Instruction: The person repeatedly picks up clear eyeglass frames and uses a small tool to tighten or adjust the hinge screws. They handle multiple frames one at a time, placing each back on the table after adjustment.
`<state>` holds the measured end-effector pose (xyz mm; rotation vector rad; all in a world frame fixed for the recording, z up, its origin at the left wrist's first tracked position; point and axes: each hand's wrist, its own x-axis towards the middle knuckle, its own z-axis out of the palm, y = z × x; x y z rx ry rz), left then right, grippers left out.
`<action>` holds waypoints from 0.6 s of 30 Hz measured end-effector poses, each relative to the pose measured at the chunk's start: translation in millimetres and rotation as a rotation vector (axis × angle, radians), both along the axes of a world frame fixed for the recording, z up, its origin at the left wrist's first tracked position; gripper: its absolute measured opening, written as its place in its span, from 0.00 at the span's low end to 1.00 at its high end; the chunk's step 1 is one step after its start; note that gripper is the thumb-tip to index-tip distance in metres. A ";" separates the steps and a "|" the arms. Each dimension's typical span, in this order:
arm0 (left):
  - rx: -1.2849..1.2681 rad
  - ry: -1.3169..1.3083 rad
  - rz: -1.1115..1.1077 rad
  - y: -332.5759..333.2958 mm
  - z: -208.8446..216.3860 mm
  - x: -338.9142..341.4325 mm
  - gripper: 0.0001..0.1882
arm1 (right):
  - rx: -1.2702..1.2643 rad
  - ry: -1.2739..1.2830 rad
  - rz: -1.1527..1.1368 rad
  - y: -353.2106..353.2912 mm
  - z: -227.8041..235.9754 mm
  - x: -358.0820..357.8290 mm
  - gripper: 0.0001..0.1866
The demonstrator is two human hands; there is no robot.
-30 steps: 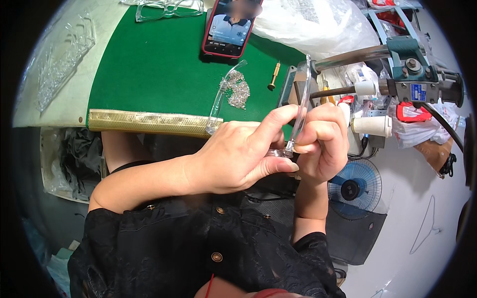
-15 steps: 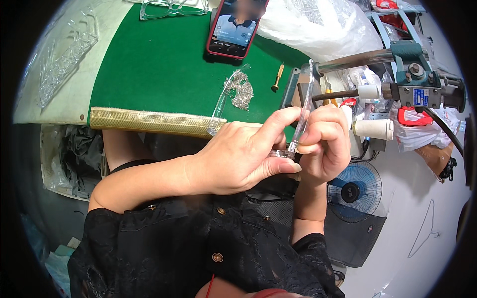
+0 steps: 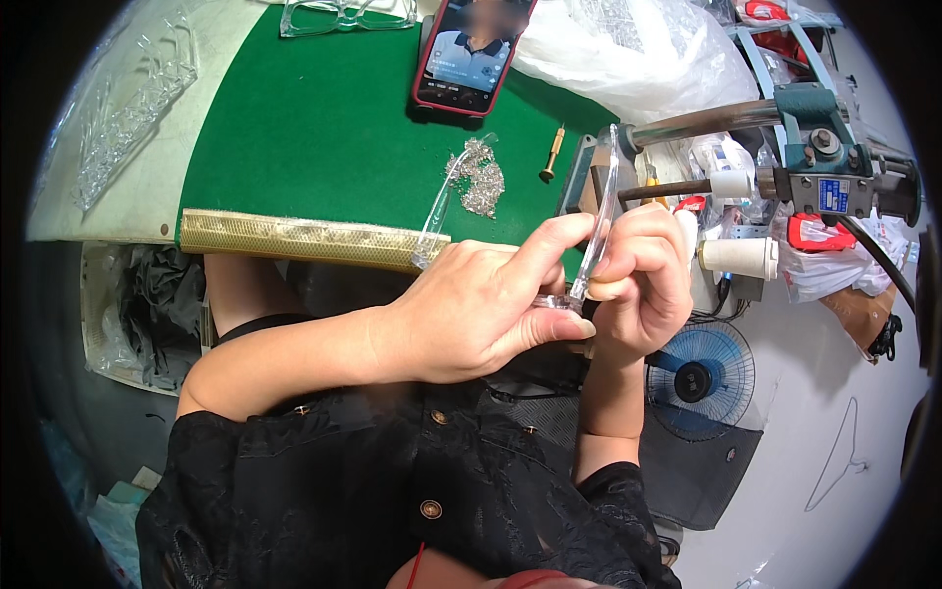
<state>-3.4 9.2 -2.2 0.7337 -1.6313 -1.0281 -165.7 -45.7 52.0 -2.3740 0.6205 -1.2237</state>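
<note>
Over the last second little has moved: both hands stay pressed together in front of the green desk (image 3: 294,128), the left hand (image 3: 471,309) and right hand (image 3: 638,280) closed on a clear plastic glasses arm (image 3: 601,211) standing nearly upright. The fitting at its lower end seems still under way; the phone (image 3: 471,54) has merely shifted in view.

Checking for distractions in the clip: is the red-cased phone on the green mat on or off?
On. The red-cased phone lies face up on the green mat, its screen lit with a picture.
</note>
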 end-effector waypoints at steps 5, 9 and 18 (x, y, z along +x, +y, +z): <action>0.002 0.044 -0.012 0.7 -1.1 0.5 0.40 | 0.033 -0.052 -0.012 4.8 -2.9 3.0 0.12; 0.027 0.065 -0.041 0.0 -0.6 -0.4 0.41 | 0.011 -0.058 0.011 3.6 -4.4 1.2 0.13; 0.083 0.111 -0.090 -0.2 -0.4 -1.0 0.41 | 0.040 -0.127 0.020 2.9 -9.2 3.4 0.11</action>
